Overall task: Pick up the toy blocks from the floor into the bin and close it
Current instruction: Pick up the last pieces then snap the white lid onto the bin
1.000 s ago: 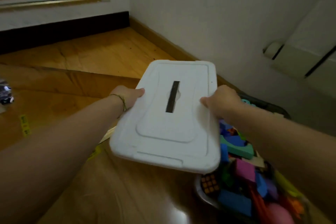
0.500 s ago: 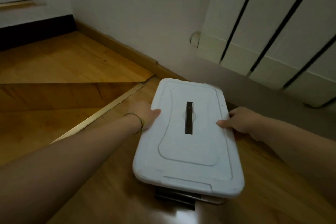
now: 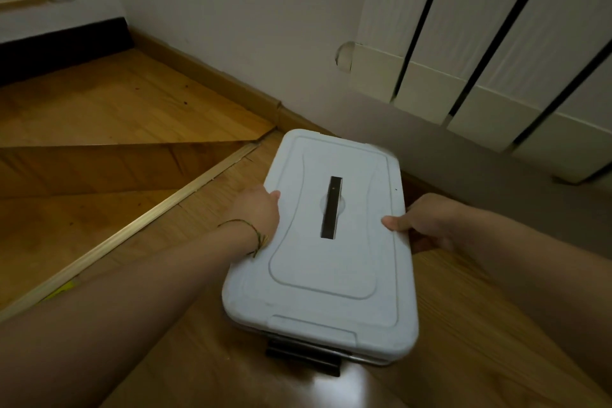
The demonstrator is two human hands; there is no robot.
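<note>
A white rectangular lid with a dark slot handle in its middle lies over the bin, covering it fully. Only a strip of the bin's rim and a dark latch show under the lid's near edge. My left hand grips the lid's left edge, thumb on top. My right hand grips the right edge, thumb on top, fingers curled under. The toy blocks are hidden beneath the lid.
The bin stands on a wooden floor close to a white wall with a wooden skirting board. A white radiator hangs on the wall at the right. A pale wooden strip crosses the floor at the left.
The lid has gone from being held in the air left of the open bin to lying over it. The coloured blocks seen a second ago are now covered.
</note>
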